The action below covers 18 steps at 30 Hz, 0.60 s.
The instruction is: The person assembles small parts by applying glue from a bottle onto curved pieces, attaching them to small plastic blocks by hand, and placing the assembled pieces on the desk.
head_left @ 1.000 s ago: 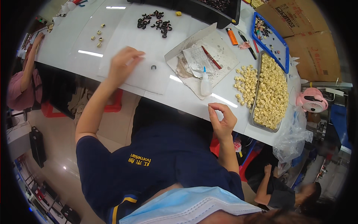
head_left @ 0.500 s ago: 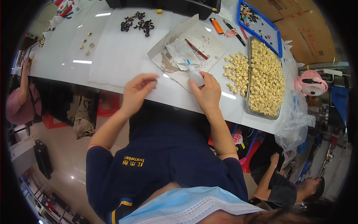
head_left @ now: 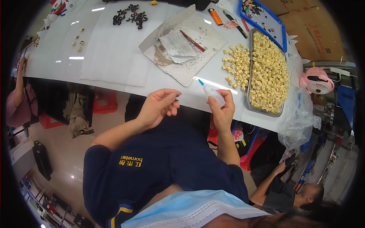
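Note:
Close to the table's front edge my left hand [head_left: 157, 107] is closed in a pinch. A small dark piece [head_left: 177, 98] shows at its fingertips, too small to name exactly. My right hand [head_left: 223, 110] is wrapped round a small translucent squeeze bottle [head_left: 213, 95], thumb pressed on its side. The bottle's thin blue nozzle [head_left: 201, 82] tilts up and to the left, apart from the dark piece. Beyond both hands lies a stained grey-white board [head_left: 192, 72], bearing a paper slip [head_left: 178, 45] and a slim red tool [head_left: 192, 41].
At the right stands a clear tray [head_left: 249, 95] heaped with cream pieces [head_left: 268, 72]; loose ones [head_left: 236, 64] lie beside it. Farther back are black curved pieces [head_left: 131, 17], an orange lighter [head_left: 215, 17], a black pen [head_left: 237, 26] and a blue tray [head_left: 283, 38]. Co-workers sit at both sides.
My left hand has moved right and nearer me, its fingers now pinched with a dark piece showing. My right hand has drawn the bottle back from the board, its nozzle now tilted more leftward.

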Tool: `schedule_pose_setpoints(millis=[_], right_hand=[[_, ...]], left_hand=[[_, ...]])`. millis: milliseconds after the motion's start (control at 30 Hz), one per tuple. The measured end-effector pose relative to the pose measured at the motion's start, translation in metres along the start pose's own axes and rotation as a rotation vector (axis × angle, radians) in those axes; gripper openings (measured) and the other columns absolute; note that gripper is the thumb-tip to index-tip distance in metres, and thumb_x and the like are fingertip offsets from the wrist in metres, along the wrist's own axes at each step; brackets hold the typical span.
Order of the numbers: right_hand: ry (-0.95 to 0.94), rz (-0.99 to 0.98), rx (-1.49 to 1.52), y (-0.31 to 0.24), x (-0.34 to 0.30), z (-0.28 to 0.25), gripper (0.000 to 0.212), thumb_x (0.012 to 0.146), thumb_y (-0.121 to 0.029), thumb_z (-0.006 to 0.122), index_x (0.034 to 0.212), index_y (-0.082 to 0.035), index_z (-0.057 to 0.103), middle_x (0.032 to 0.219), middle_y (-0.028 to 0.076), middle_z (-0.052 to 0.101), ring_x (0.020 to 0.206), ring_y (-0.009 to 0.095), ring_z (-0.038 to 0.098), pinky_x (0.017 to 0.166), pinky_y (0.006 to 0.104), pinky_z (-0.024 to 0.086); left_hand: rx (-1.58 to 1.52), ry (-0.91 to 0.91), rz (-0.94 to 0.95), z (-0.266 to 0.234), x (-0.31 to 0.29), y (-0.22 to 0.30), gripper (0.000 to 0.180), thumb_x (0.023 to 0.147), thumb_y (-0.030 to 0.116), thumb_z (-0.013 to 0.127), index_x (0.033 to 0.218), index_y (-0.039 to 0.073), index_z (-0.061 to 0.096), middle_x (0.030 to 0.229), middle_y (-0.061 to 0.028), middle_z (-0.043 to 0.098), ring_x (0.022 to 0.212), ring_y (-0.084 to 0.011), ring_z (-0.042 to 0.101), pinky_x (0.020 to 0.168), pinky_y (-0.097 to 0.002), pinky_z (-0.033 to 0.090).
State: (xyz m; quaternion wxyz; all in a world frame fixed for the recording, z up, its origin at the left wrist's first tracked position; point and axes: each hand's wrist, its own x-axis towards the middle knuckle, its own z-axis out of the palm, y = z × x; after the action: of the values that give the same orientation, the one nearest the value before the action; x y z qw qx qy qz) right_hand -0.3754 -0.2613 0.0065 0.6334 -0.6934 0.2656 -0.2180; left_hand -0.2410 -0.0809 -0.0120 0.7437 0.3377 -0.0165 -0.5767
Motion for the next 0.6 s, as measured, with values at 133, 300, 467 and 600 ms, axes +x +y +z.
schedule_pose_setpoints(millis=[133,300,467,600], right_hand=[[-0.032,0.022,0.104,-0.009,-0.014,-0.005,0.023,0.079,-0.010,0.068,0.093,-0.002,0.052,0.084,0.001,0.058,0.074,0.006,0.051,0.066,0.0201,0.042],[-0.043,-0.005,0.175,-0.010,-0.018,-0.006,0.023,0.078,-0.012,0.070,0.092,-0.002,0.054,0.080,0.001,0.057,0.071,0.006,0.052,0.064,0.0201,0.042],[-0.024,-0.107,0.069,-0.014,-0.022,0.000,0.021,0.076,-0.013,0.071,0.086,-0.001,0.058,0.074,0.002,0.056,0.064,0.008,0.052,0.058,0.0212,0.042],[0.033,-0.313,-0.149,-0.014,-0.020,0.007,0.020,0.073,-0.013,0.073,0.083,-0.002,0.059,0.070,0.005,0.055,0.059,0.012,0.053,0.053,0.0228,0.041]], left_hand=[[0.044,0.080,0.065,0.004,-0.001,-0.002,0.026,0.088,0.013,0.060,0.111,0.000,0.057,0.084,-0.0082,0.063,0.070,-0.0117,0.061,0.059,-0.0178,0.046],[0.152,0.105,0.118,0.013,-0.006,0.002,0.030,0.084,0.005,0.063,0.113,-0.003,0.056,0.089,-0.0092,0.063,0.075,-0.0129,0.063,0.062,-0.0186,0.047],[0.222,0.064,0.171,0.010,-0.010,0.001,0.032,0.083,0.003,0.063,0.114,-0.004,0.055,0.093,-0.0087,0.062,0.080,-0.0127,0.063,0.067,-0.0184,0.047],[0.221,0.064,0.168,0.010,-0.012,0.002,0.032,0.084,0.002,0.062,0.115,-0.003,0.055,0.093,-0.0105,0.063,0.079,-0.0135,0.062,0.067,-0.0199,0.047]])
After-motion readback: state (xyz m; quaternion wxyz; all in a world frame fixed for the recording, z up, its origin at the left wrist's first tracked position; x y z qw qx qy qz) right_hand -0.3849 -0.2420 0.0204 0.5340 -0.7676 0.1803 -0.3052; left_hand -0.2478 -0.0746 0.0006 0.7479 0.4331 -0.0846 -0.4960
